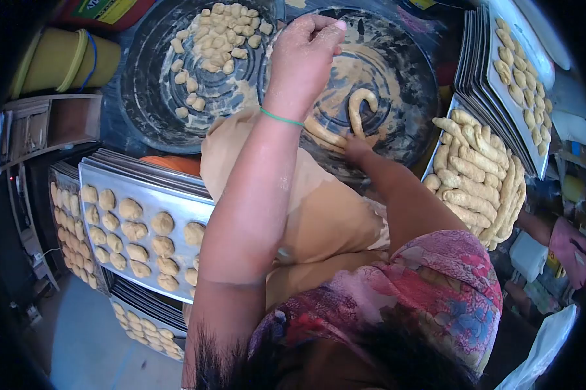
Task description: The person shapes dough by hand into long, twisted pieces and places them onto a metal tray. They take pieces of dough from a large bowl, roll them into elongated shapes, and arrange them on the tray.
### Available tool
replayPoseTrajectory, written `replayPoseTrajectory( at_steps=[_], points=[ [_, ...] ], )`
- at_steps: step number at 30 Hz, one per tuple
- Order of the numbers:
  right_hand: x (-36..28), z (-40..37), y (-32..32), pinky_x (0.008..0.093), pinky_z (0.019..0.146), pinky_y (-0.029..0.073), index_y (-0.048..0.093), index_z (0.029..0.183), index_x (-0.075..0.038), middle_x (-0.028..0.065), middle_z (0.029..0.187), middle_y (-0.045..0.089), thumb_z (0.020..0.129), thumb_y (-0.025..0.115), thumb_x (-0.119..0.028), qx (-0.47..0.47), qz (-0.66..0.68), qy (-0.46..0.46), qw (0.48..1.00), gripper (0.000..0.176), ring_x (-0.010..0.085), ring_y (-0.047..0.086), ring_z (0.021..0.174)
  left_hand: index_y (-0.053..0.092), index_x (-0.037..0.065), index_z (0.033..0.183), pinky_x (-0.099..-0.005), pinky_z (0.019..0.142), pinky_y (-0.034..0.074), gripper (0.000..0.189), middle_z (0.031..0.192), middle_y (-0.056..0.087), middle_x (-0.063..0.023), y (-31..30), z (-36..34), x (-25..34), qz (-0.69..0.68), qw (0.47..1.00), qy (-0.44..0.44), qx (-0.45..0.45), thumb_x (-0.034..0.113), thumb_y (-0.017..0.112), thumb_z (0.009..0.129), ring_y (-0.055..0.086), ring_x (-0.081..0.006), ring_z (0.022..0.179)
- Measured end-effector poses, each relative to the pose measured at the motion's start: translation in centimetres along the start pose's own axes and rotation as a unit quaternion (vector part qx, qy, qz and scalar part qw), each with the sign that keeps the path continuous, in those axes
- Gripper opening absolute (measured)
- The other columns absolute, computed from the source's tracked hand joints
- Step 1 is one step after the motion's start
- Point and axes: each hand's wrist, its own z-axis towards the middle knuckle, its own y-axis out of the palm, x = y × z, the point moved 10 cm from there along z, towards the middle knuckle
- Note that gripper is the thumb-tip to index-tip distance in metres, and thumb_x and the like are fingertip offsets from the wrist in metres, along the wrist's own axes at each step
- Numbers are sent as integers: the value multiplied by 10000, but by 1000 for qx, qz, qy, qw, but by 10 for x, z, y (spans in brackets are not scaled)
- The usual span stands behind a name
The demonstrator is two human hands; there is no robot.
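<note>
My left hand (309,52), with a green band (281,117) at its wrist, is raised over the meeting rims of two black round basins. Its fingers are curled in with the thumb pressed against them; whatever they may hold is hidden. Down in the right basin (397,62), which is dusted with flour, my right hand (356,149) is closed around a long dough rope (356,116). One end of the rope hooks round above the hand. Another length of dough (324,133) runs to the left, partly behind my left forearm.
Small dough pieces (221,32) lie in the left basin (137,84). Stacked trays hold dough rounds (163,223) at left and shaped dough (520,71) at right. Thick dough ropes (478,169) are piled at my right. A yellow bucket (59,62) stands at upper left.
</note>
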Motion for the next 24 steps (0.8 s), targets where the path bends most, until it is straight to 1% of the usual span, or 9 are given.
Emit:
replayPoseTrajectory(
  at_steps=[1,4,5,7,10,13,16,20,24],
  points=[
    [-3,11,7,397,792,478,679,937,-89,132,1086,594,811,511,-198,-70,-58,-76,993,237,299,600,912,609,19,963,-235,687,444,242,857,621,-51,2,0,0,3,1000,2,-7,232,605,848,566,-109,758],
    [12,77,11,378,731,485,691,862,-72,124,810,661,745,555,-225,-68,-67,-310,946,235,288,624,814,608,21,962,-239,681,448,242,855,620,-51,5,1,0,10,1000,15,-18,235,607,848,567,-112,758],
    [29,89,-17,379,721,484,687,870,-68,132,816,663,732,566,-225,-6,19,-179,984,241,295,627,801,607,20,962,-240,679,449,245,854,620,-52,6,1,1,10,1000,19,-18,237,607,848,568,-113,758],
    [62,88,-65,383,702,483,676,897,-55,160,841,662,711,589,-218,163,223,75,958,262,304,630,784,607,18,961,-241,676,451,250,851,619,-51,7,1,-1,24,999,25,-18,241,608,848,567,-114,756],
    [15,142,20,392,711,481,645,965,-41,193,877,654,687,634,-212,50,127,-32,990,326,308,628,792,609,13,957,-241,673,452,255,844,618,-48,6,4,-2,51,998,37,-12,244,607,849,565,-113,752],
    [-42,76,-17,393,722,480,613,1035,-42,214,909,644,653,684,-195,122,218,-34,968,418,311,621,795,611,12,950,-238,673,450,250,837,617,-44,1,2,-6,57,998,29,-4,241,607,849,562,-111,746],
    [-39,100,-13,406,770,475,607,1039,-54,213,977,631,665,700,-192,-24,298,-105,948,409,320,618,866,614,14,944,-240,669,450,243,832,617,-42,-2,5,-6,67,997,40,2,238,606,850,563,-110,740],
    [-24,32,-113,410,727,475,580,969,-9,226,943,607,720,631,-163,282,297,33,912,297,368,601,843,629,-1,870,-272,648,456,232,758,623,-73,-3,9,-6,44,997,65,25,223,632,811,570,-139,687],
    [-69,76,-56,436,823,454,575,970,-42,246,998,562,737,569,-227,30,131,-127,983,298,397,557,934,619,17,933,-245,663,452,237,808,618,-40,8,8,-7,63,997,42,-6,239,604,851,567,-114,729]
  ],
)
